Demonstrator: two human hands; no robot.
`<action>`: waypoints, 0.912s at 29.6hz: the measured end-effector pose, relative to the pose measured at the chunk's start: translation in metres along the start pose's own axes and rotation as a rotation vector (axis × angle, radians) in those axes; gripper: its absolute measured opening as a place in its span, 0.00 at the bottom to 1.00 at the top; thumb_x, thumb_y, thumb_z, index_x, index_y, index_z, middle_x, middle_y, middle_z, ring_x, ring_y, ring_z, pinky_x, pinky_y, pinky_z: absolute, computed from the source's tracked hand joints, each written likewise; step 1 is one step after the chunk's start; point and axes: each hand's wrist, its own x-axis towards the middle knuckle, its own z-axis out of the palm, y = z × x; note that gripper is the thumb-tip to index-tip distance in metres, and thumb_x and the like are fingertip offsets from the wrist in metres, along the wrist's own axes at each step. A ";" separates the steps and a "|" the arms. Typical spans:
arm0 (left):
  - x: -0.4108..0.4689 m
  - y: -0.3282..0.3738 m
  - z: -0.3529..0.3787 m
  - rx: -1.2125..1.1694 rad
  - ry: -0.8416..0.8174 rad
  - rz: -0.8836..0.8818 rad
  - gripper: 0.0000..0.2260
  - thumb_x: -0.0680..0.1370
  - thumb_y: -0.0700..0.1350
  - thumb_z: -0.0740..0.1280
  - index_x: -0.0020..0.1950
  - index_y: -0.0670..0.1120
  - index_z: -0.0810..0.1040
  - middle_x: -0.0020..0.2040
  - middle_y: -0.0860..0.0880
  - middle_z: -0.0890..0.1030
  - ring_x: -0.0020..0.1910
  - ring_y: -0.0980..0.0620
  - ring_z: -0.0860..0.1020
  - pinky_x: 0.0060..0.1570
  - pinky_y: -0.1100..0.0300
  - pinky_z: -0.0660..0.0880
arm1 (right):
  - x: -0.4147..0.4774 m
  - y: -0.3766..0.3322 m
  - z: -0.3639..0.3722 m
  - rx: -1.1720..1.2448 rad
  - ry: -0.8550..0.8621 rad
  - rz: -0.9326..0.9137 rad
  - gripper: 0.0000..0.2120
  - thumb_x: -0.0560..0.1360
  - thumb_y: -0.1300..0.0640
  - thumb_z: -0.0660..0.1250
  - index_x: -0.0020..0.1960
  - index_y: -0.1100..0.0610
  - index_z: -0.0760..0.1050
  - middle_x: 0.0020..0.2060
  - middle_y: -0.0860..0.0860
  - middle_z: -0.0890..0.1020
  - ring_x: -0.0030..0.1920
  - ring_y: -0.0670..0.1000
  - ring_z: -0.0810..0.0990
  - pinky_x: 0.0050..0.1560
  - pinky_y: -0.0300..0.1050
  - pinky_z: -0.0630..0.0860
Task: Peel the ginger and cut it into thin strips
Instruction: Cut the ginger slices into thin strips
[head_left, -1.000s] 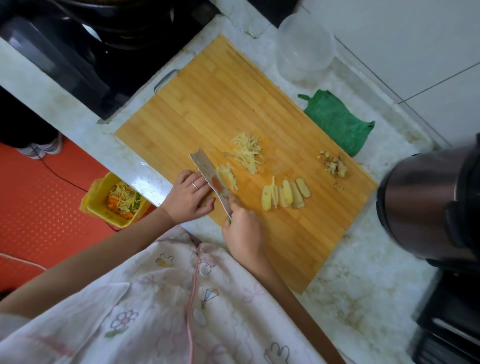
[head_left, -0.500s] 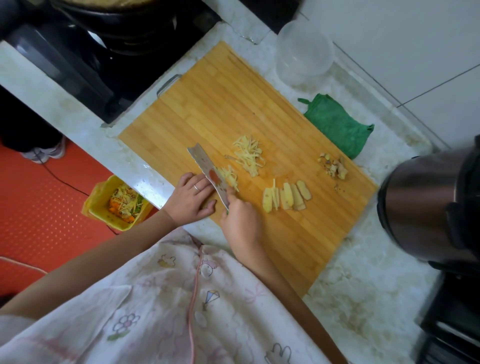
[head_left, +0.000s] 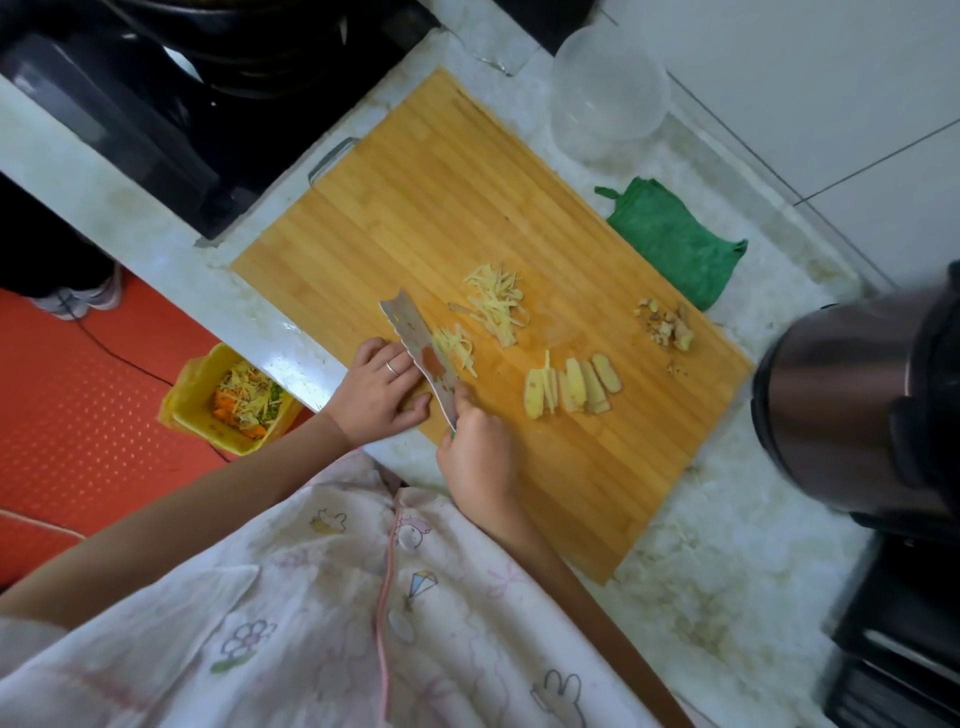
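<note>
A bamboo cutting board lies on the marble counter. My right hand grips the handle of a knife, whose blade stands on edge on the board. My left hand rests on the board just left of the blade, fingertips against it; anything under the fingers is hidden. A few fresh ginger strips lie right of the blade, and a bigger pile of strips lies beyond them. Several peeled ginger slices lie in a row further right. Peel scraps sit near the board's right edge.
A green cloth and a clear plastic bowl lie behind the board. A steel pot stands at the right. The black stove is at the upper left. A yellow bin with vegetable scraps sits on the red floor.
Both hands and the knife stay at almost the same spot on the board. The small heap of strips beside the blade has grown slightly.
</note>
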 end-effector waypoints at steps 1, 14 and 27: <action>0.000 0.000 -0.001 0.006 -0.004 0.005 0.12 0.78 0.48 0.59 0.52 0.42 0.75 0.52 0.47 0.76 0.51 0.46 0.73 0.53 0.52 0.66 | 0.006 -0.003 -0.001 -0.015 0.007 -0.003 0.27 0.78 0.60 0.60 0.76 0.52 0.58 0.55 0.55 0.81 0.53 0.56 0.79 0.37 0.43 0.64; -0.003 0.001 0.000 0.045 0.000 0.020 0.12 0.79 0.51 0.58 0.54 0.43 0.73 0.55 0.49 0.72 0.51 0.46 0.73 0.53 0.51 0.66 | -0.008 0.004 -0.004 -0.012 0.000 -0.047 0.27 0.77 0.60 0.61 0.75 0.52 0.60 0.54 0.56 0.81 0.54 0.57 0.79 0.41 0.45 0.69; 0.000 -0.001 0.000 -0.012 0.026 -0.001 0.11 0.76 0.47 0.63 0.51 0.41 0.78 0.48 0.45 0.80 0.48 0.46 0.75 0.52 0.51 0.66 | 0.003 -0.005 0.000 -0.010 0.009 -0.004 0.28 0.78 0.60 0.61 0.76 0.53 0.59 0.55 0.55 0.81 0.53 0.55 0.79 0.38 0.42 0.64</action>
